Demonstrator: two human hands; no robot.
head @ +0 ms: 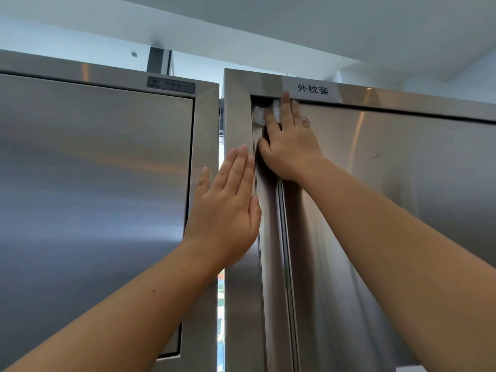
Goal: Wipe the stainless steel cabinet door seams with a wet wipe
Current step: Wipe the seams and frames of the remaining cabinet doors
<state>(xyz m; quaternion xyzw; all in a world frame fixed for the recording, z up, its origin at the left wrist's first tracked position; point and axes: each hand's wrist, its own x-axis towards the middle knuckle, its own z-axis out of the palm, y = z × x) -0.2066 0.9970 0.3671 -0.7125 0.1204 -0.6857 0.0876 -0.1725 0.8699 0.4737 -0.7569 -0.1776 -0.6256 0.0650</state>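
A white ceiling (268,22) hangs over two tall stainless steel cabinets that stand side by side, with a narrow bright gap (220,291) between them. The left cabinet (94,170) carries a small dark plate (171,85) on its top rail; its print is too blurred to read. The right cabinet has a pale label (312,89) with dark Chinese characters on its top rail, above the cabinet door (402,183).

That door has a dark top seam (402,114) running level toward the right, and a side seam (257,237) running up and down along the door's left edge. The two meet at the upper left corner.

The wet wipe (260,114) is bunched white at that corner, partly hidden under the fingers. The right hand (290,146) presses it against the steel with fingers nearly straight and pointing up, fingertips reaching the top seam, thumb spread toward the left.

The left hand (225,210) lies flat and released on the right cabinet's left frame post, fingers together and pointing up, grasping nothing.

Both cabinets are closed, so their contents cannot be seen.
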